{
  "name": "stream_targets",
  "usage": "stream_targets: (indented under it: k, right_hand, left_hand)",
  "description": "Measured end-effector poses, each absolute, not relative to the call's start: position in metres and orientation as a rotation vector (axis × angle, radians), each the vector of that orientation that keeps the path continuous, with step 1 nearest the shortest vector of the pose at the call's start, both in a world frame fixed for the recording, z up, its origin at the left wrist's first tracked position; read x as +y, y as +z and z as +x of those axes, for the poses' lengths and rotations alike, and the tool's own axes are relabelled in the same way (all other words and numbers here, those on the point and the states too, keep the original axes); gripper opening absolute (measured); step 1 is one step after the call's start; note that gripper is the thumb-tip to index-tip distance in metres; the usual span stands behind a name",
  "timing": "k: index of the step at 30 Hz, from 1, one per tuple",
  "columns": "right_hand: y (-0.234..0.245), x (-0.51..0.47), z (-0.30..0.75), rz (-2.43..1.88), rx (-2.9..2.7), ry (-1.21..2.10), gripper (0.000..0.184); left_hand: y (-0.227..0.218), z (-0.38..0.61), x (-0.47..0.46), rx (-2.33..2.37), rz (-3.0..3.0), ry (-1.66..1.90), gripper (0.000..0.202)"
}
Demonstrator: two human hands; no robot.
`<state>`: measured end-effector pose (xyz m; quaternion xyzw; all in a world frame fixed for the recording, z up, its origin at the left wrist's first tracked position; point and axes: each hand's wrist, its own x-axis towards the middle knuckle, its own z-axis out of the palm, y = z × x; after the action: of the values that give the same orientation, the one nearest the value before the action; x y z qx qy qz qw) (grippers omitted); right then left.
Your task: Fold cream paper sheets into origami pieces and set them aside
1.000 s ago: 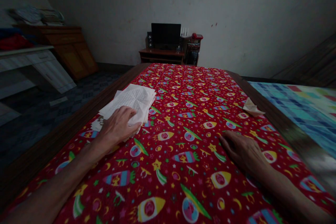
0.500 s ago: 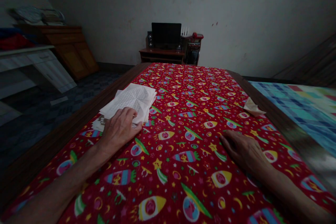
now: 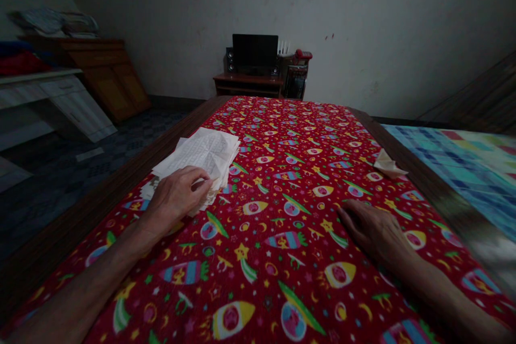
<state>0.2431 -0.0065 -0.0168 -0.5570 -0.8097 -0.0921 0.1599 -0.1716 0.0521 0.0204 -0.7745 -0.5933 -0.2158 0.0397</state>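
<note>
A stack of creased white paper sheets (image 3: 201, 148) with lines of print lies on the red patterned cloth (image 3: 282, 274), to the left. My left hand (image 3: 179, 191) rests at the near edge of the stack. Its thumb and index finger are pinched together at the edge of the top sheet, and the other fingers are hidden. My right hand (image 3: 374, 228) lies on the cloth with its fingers curled in, holding nothing that I can see. Beyond it, near the right table edge, sits a small folded paper piece (image 3: 389, 164).
Dark wooden table edges (image 3: 427, 188) border the cloth. A monitor (image 3: 255, 51) with speakers stands on a small desk (image 3: 248, 86) by the wall. A blue checked surface (image 3: 439, 161) is on the right. To the left are a white desk (image 3: 76, 102) and wooden cabinet (image 3: 108, 75).
My left hand has shifted slightly left and back towards me, and its thumb has drawn in to the index finger. More of the stack's near edge shows. My right hand has stayed still.
</note>
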Motion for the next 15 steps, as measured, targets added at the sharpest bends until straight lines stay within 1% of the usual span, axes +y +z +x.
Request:
stream_targets:
  k: [4, 9, 15]
  right_hand:
    - [-0.016, -0.007, 0.243, -1.581, -2.306, -0.259, 0.027]
    - [-0.015, -0.007, 0.242, -1.582, -2.309, -0.258, 0.027]
    - [-0.015, -0.007, 0.240, -1.572, -2.309, -0.270, 0.028]
  left_hand:
    - [0.017, -0.176, 0.053, -1.830, -2.374, -0.808, 0.031]
    - [0.020, -0.177, 0.055, -1.895, -2.278, -0.921, 0.030]
    - [0.030, -0.179, 0.057, -2.133, -2.214, -1.106, 0.021]
